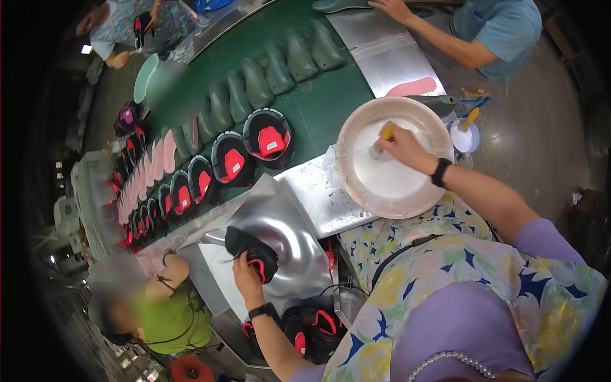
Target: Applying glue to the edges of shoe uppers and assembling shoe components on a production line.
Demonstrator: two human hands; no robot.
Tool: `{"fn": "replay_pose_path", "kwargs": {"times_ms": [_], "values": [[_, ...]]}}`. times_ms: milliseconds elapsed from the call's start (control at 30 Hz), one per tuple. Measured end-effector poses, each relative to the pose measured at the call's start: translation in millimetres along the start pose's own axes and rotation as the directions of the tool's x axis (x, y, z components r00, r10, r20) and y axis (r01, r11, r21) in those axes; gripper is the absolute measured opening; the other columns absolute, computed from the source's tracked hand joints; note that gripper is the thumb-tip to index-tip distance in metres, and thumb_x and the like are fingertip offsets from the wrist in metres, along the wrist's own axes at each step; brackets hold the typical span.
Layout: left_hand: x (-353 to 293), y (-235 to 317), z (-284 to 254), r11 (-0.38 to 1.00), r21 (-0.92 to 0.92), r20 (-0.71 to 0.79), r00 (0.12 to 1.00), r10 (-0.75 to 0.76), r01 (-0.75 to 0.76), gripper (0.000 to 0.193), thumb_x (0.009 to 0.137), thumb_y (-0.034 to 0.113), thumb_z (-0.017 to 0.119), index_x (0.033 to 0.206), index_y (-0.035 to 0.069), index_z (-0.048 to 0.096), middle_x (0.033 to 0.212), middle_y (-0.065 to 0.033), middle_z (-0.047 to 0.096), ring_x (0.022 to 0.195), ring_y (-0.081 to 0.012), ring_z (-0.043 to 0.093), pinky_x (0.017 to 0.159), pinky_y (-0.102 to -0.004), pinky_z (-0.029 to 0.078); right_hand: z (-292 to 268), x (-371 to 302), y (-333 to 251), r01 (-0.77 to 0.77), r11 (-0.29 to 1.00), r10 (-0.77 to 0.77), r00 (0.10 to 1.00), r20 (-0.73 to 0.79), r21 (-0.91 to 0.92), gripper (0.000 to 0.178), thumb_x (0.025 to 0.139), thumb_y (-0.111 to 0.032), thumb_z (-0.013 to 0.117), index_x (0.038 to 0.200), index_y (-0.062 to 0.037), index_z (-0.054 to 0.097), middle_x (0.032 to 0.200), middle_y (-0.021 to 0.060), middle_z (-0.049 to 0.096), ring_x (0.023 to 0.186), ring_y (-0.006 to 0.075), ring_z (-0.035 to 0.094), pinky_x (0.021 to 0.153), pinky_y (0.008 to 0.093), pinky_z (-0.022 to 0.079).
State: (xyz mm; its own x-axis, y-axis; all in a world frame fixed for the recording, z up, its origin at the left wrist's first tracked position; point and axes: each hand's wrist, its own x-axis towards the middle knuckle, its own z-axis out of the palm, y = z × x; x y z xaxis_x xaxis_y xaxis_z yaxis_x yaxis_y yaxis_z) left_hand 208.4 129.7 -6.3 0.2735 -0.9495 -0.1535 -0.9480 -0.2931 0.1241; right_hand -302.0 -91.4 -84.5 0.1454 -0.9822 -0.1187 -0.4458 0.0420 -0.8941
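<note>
My left hand is closed on a black shoe upper with red lining, held above a shiny metal sheet. In my right hand is a brush with a yellow handle. Its bristle end reaches down to the white liquid inside a wide pink basin; how deep it dips I cannot tell. More black and red shoes lie below my left forearm. A second yellow-handled brush rests in a small container of white stuff, right of the basin.
On the green table stand rows of dark green shoe lasts, pink insoles and black-red shoe uppers. Co-workers are at the far right, far left and near left. A pink sole-shaped piece lies beyond the basin.
</note>
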Motion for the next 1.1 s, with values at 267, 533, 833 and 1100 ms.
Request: {"fn": "replay_pose_path", "kwargs": {"times_ms": [267,533,833,1100], "values": [[-18.5,17.7,-62.4,0.581,-0.791,-0.223,0.793,-0.567,0.193,0.061,0.086,-0.009,0.05,0.145,-0.002,0.037,0.134,-0.016,0.047,0.12,-0.0236,0.052,0.105,-0.0338,0.043,20.4,-45.7,5.0,0.41,0.882,-0.238,0.811,0.535,-0.23,0.022,0.088,-0.018,0.068,0.098,-0.0015,0.057,0.087,0.0199,0.066,0.086,0.0403,0.064,0.076,0.0476,0.05],[-16.0,-7.3,-61.4,0.992,-0.036,-0.271,0.955,-0.124,0.119,0.035,0.083,-0.002,0.06,0.118,-0.001,0.062,0.101,-0.0186,0.056,0.095,-0.039,0.059,0.085,-0.0438,0.048,-59.3,-30.9,-6.4,0.21,0.956,-0.097,0.886,0.454,-0.205,0.022,0.087,-0.018,0.066,0.1,-0.0026,0.057,0.086,0.0208,0.066,0.083,0.0413,0.065,0.073,0.0491,0.049],[-38.4,-69.5,-59.4,0.746,-0.627,-0.029,0.95,-0.31,0.224,0.021,0.087,-0.002,0.053,0.104,-0.002,0.065,0.094,-0.0071,0.069,0.078,-0.0154,0.065,0.066,-0.029,0.053,-70.6,-41.1,8.7,0.13,0.987,-0.085,0.917,0.389,-0.092,0.021,0.091,-0.02,0.065,0.098,-0.0037,0.054,0.082,0.0169,0.066,0.079,0.0337,0.066,0.071,0.0395,0.05],[-40.6,-75.4,-33.5,0.733,-0.62,-0.014,0.93,-0.367,0.28,0.031,0.089,0.014,0.063,0.117,0.001,0.06,0.113,-0.012,0.065,0.095,-0.026,0.065,0.078,-0.0393,0.057,-53.2,-36.9,6.8,0.103,0.994,-0.08,0.921,0.38,-0.042,0.021,0.086,-0.019,0.069,0.094,-0.0044,0.056,0.08,0.0182,0.066,0.077,0.0361,0.066,0.07,0.0423,0.05]]}}
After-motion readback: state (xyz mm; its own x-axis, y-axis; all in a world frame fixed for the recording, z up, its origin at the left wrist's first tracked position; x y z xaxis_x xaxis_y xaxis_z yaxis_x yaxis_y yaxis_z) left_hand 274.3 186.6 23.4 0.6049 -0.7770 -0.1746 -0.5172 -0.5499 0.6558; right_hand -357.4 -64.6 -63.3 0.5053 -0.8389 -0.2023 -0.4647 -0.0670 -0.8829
